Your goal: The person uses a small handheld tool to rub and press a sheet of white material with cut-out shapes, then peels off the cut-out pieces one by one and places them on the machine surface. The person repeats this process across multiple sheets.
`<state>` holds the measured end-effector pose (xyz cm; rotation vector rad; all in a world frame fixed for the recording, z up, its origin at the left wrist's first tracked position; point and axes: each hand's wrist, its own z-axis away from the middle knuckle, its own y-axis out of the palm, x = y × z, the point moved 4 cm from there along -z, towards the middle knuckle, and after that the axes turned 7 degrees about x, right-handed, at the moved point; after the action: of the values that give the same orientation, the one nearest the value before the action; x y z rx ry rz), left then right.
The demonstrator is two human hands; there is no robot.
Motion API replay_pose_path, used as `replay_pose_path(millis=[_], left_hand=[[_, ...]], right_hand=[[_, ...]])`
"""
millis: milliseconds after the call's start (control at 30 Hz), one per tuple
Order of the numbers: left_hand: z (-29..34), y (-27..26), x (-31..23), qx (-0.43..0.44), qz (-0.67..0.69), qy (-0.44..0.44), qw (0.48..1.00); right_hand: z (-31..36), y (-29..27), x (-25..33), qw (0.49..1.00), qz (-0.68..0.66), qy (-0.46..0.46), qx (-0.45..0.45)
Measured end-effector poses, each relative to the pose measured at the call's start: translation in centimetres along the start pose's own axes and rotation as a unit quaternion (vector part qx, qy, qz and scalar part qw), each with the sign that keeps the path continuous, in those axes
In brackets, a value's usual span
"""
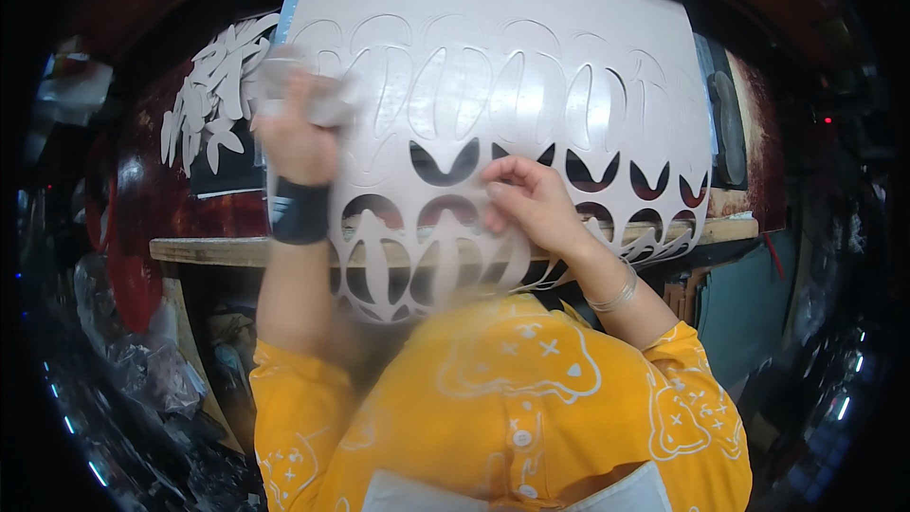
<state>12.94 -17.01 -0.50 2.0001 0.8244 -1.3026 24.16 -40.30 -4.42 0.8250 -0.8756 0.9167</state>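
Note:
A large pale sheet (pixel 493 0) covers the work table and droops over its front edge. Its far part carries curved, sole-like cut outlines, while rows of openings run through the near part. At the sheet's left side my left hand (pixel 299 137), smeared by motion and wearing a black wristband, is closed on grey-white cut pieces (pixel 327 102); how many cannot be made out. My right hand (pixel 531 197) hovers over or touches the sheet beside the openings, fingers loosely bent and apart, with nothing visible in them. Some of its fingertips are blurred.
Slim, pale cut pieces (pixel 223 71) lie heaped on the table at the far left. A dark sole-shaped piece (pixel 727 128) sits right of the sheet. The wooden table edge (pixel 213 249) runs across in front of me. Plastic bags (pixel 156 370) are at lower left.

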Motion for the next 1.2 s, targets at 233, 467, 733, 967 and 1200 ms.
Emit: replay_pose_path(millis=[233, 467, 733, 967, 1200], left_hand=[[1.5, -2.1, -2.2, 0.226, -0.352, 0.159, 0.894], [4.5, 0.5, -0.4, 0.333, -0.365, 0.161, 0.855], [3.3, -0.7, -0.1, 0.298, -0.273, 0.073, 0.912], [0.4, -9.9, -4.0, 0.012, -0.182, 0.102, 0.978], [3.0, -6.2, -1.7, 0.326, -0.38, 0.159, 0.851]], right_hand=[[4.2, 1.9, 6.1, 0.96, 0.267, -0.062, 0.051], [-4.1, 5.2, 2.1, 0.92, -0.326, 0.035, 0.213], [-3.2, 4.6, 0.4, 0.963, -0.204, -0.007, 0.177], [1.6, 6.9, 7.7, 0.907, 0.407, -0.041, 0.098], [-6.0, 10.5, 3.8, 0.959, -0.023, 0.103, 0.262]])
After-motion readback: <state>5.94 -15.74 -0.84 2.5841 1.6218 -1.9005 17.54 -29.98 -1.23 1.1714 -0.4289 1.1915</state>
